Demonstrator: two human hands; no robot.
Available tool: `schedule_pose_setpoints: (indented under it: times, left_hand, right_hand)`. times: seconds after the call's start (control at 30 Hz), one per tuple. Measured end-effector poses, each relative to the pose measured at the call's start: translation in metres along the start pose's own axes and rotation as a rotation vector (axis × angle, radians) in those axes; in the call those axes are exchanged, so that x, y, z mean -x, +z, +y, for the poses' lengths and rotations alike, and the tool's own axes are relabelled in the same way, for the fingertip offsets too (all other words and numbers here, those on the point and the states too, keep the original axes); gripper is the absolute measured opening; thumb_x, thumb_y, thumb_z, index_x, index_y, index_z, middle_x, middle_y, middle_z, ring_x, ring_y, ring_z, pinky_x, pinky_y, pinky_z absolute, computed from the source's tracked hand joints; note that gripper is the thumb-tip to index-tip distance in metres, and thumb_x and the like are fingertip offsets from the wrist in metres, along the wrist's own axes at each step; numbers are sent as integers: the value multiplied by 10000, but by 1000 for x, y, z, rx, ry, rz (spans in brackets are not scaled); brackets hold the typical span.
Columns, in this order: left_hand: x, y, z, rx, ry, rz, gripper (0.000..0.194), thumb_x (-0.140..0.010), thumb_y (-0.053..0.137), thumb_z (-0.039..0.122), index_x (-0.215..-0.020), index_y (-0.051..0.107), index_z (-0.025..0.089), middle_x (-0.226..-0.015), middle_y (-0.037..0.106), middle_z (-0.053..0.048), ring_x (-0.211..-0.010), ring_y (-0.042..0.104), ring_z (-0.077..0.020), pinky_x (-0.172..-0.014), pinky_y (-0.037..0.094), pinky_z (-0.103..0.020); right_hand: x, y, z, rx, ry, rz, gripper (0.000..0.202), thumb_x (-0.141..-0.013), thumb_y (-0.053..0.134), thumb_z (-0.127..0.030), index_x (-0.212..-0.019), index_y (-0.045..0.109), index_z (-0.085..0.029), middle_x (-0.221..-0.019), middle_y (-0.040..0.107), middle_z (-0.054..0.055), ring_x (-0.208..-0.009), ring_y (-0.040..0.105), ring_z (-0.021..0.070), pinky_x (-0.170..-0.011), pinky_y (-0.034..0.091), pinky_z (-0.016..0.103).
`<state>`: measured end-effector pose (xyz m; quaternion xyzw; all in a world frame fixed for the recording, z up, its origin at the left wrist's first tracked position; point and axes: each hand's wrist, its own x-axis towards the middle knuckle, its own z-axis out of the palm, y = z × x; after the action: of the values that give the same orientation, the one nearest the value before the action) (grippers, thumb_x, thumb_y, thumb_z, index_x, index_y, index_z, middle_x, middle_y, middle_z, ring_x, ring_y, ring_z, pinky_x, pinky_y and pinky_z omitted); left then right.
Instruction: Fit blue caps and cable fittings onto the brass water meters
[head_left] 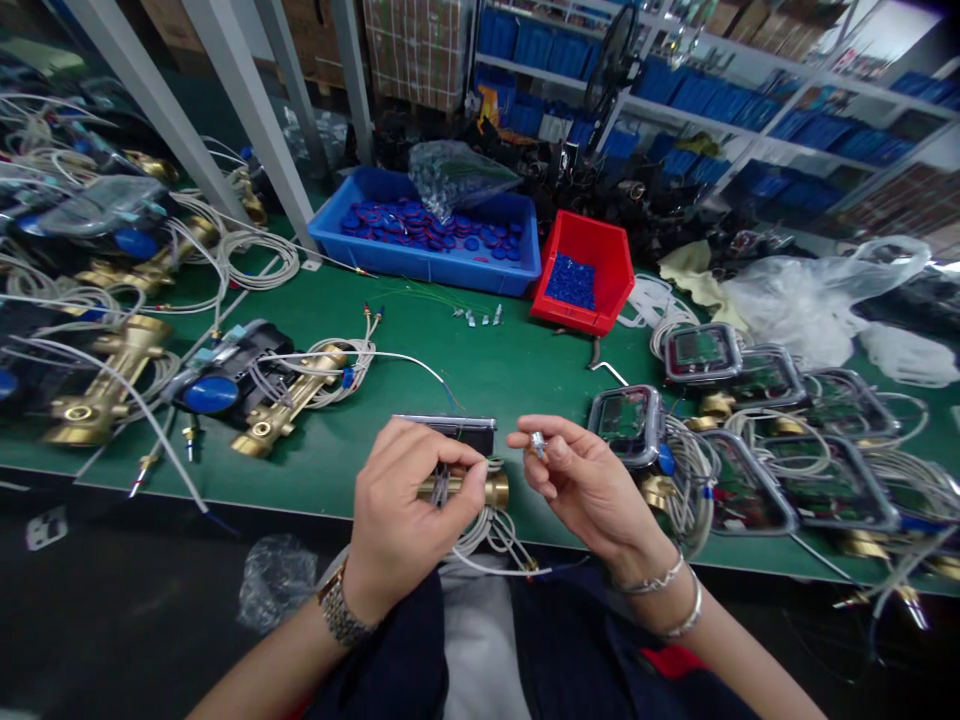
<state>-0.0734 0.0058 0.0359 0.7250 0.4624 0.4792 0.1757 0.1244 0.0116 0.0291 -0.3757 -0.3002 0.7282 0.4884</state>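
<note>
The fingers of the right hand [596,495] are closed on a small metal fitting [538,444], which is pinched between the thumb and the index finger, while the other fingers are loosely bent. The thumb and the index finger of the left hand [401,500] are brought together at their tips; I cannot tell if something thin is between them.

The small metal fitting is in the air, above the near part of the green table [330,310]. Below and between the hands there is a brass pipe body [496,490], partly hidden by the left hand, with a dark housing [480,437] just behind it and a coiled pale cable [480,530] at its near side.

Near the right hand lies a meter with a clear cover [626,425], and more such units stand further to the right. An L-shaped tool [611,373] is behind this meter. On the left side lies a brass valve unit [289,405] with a blue round cap [211,394].

Farther back, several small fittings [484,320] lie before a blue tray [442,265], which holds blue discs [471,243]. Beside it, a red bin [611,265] contains small blue pieces [571,281].
</note>
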Motion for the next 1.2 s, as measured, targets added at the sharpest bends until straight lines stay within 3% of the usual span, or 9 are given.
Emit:
schedule_pose_setpoints:
  times: [0.2, 0.37, 0.9, 1.2]
  left_hand:
    - [2, 2, 3, -49, 31, 40, 101, -806, 713, 119, -787, 651, 196, -739, 666, 0, -755, 568, -168, -758, 449, -347]
    - [2, 1, 4, -129, 24, 85, 109, -794, 722, 145, -765, 641, 212, -717, 668, 9, -745, 591, -187, -796, 424, -399]
    - [2, 3, 7, -225, 18, 93, 126, -791, 728, 167, -731, 643, 237, -704, 695, 34, -781, 609, -209, -843, 382, -431]
    - [3, 2, 9, -228, 26, 82, 131, -793, 728, 176, -703, 656, 240, -694, 705, 40, -786, 606, -204, -864, 383, -431]
  right_hand:
    - [3, 6, 4, 6, -17, -106, 308, -838, 802, -325, -1135, 769, -248, -1101, 771, 70, -751, 595, 65, -692, 495, 142]
    - [2, 5, 4, 44, -52, -161, 321, -898, 740, -339, -1209, 740, -256, -1161, 758, 73, -770, 583, 65, -718, 493, 144]
    - [2, 4, 7, 109, -69, -177, 323, -920, 716, -327, -1236, 722, -262, -1185, 752, 73, -859, 660, 80, -787, 529, 165]
    - [3, 3, 8, 162, -82, -176, 345, -919, 712, -336, -1257, 707, -268, -1214, 741, 85, -988, 702, 155, -905, 567, 293]
